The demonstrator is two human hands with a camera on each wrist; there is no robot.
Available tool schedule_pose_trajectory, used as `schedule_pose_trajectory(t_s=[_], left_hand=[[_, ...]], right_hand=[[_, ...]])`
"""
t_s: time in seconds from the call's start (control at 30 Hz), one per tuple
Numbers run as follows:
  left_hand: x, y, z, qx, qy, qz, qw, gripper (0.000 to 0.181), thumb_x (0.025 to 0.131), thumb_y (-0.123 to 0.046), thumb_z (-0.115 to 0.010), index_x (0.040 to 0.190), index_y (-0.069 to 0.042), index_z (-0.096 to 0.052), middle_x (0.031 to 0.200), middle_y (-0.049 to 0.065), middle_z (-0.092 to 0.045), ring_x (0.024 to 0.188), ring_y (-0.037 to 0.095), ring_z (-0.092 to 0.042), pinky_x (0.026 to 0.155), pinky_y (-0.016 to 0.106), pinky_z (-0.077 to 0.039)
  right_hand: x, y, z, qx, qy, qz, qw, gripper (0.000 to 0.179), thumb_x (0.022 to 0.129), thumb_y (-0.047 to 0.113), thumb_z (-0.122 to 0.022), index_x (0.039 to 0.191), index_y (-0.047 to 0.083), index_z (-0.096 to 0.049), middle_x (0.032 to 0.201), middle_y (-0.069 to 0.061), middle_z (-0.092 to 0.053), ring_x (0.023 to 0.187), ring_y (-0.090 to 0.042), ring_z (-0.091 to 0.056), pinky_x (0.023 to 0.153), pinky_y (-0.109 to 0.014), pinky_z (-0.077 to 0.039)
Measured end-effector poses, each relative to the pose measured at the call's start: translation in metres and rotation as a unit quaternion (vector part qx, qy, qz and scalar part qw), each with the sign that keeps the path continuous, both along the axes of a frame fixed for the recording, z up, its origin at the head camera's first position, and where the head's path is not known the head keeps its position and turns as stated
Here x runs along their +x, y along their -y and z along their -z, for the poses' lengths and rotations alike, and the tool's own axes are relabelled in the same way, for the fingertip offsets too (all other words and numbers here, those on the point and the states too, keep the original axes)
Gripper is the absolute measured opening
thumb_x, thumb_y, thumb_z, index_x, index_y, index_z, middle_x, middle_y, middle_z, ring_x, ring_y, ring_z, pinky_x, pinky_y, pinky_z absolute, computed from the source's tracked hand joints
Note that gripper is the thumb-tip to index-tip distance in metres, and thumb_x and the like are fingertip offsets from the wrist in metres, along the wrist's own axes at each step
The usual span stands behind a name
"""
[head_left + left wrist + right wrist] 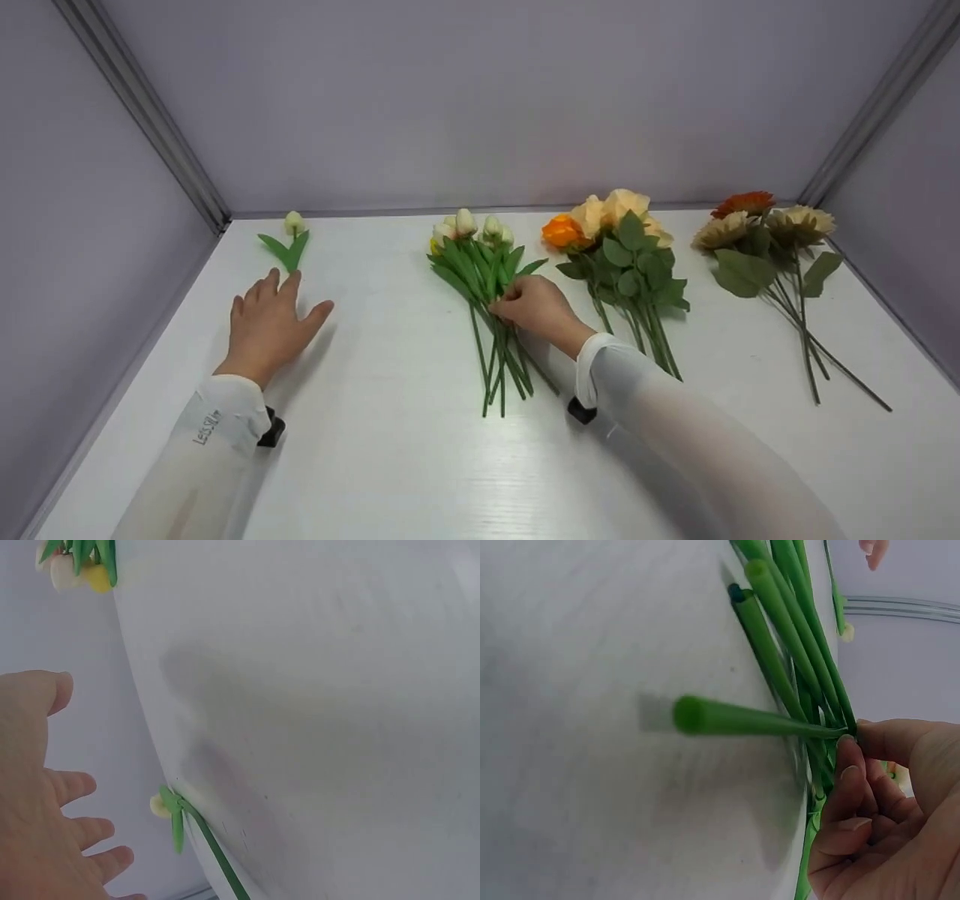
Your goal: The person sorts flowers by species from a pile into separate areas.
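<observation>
In the head view a bunch of artificial tulips [480,262] lies mid-table, pale heads toward the back wall. My right hand [541,306] pinches a green stem [742,720] of this bunch between thumb and fingers, as the right wrist view shows close up. Over at the left, my left hand [271,326] hovers with straight, spread fingers and holds nothing. Just beyond its fingertips lies a single white tulip [293,223] with two leaves; in the head view the hand covers its lower stem.
Right of the tulips lies a bunch of orange and cream roses [619,225]. Farther right are brown and rust-red flowers [765,225] with crossed stems. Grey panels [510,105] wall in the white table [420,480] at the back and both sides.
</observation>
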State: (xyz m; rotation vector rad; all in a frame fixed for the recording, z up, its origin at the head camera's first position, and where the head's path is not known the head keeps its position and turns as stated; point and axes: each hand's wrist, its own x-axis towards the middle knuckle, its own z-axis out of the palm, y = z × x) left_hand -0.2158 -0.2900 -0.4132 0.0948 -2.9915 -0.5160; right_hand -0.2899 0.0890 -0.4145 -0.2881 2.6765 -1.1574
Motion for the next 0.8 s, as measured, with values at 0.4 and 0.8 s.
schedule_pose_trajectory(t_s=[0.4, 0.8], left_hand=[[-0.002, 0.010, -0.005, -0.009, -0.040, -0.019, 0.9990, 0.056, 0.102, -0.027, -0.058, 0.141, 0.012, -0.051, 0.139, 0.037, -0.050, 0.125, 0.058, -0.047, 0.098, 0.070, -0.039], [-0.003, 0.041, -0.001, -0.002, 0.090, -0.071, 0.9934, 0.022, 0.093, -0.012, -0.057, 0.089, 0.006, -0.069, 0.082, 0.019, -0.069, 0.073, 0.031, -0.064, 0.053, 0.043, -0.049]], right_hand=[[0.004, -0.007, -0.020, -0.019, -0.011, 0.005, 0.9997, 0.025, 0.096, 0.037, -0.072, 0.090, 0.013, -0.069, 0.084, -0.003, -0.069, 0.069, -0.018, -0.057, 0.061, -0.034, -0.047], [0.021, 0.010, -0.044, -0.018, -0.074, -0.040, 0.9963, 0.023, 0.099, 0.043, -0.066, 0.101, 0.020, -0.070, 0.093, 0.002, -0.067, 0.079, -0.020, -0.060, 0.071, -0.036, -0.051]])
